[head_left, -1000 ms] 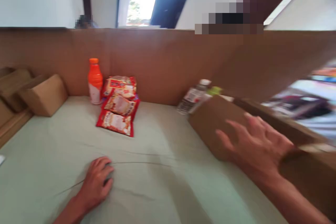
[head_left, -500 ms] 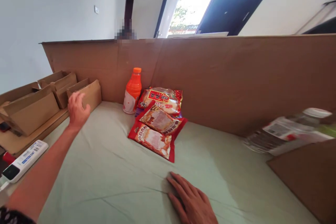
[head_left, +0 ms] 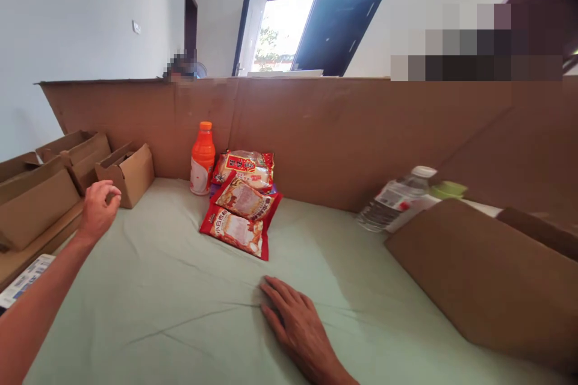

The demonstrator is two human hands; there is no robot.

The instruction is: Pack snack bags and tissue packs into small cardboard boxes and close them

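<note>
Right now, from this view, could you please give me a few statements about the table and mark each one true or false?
1. The right hand is on the pale green cloth. True.
2. The red snack packets lie beside the orange-capped bottle. True.
3. The orange-capped bottle lies on its side. False: it stands upright.
4. The clear bottle is tilted. True.
5. The left hand grips the clear bottle. False: it is near a small cardboard box, away from that bottle.
</note>
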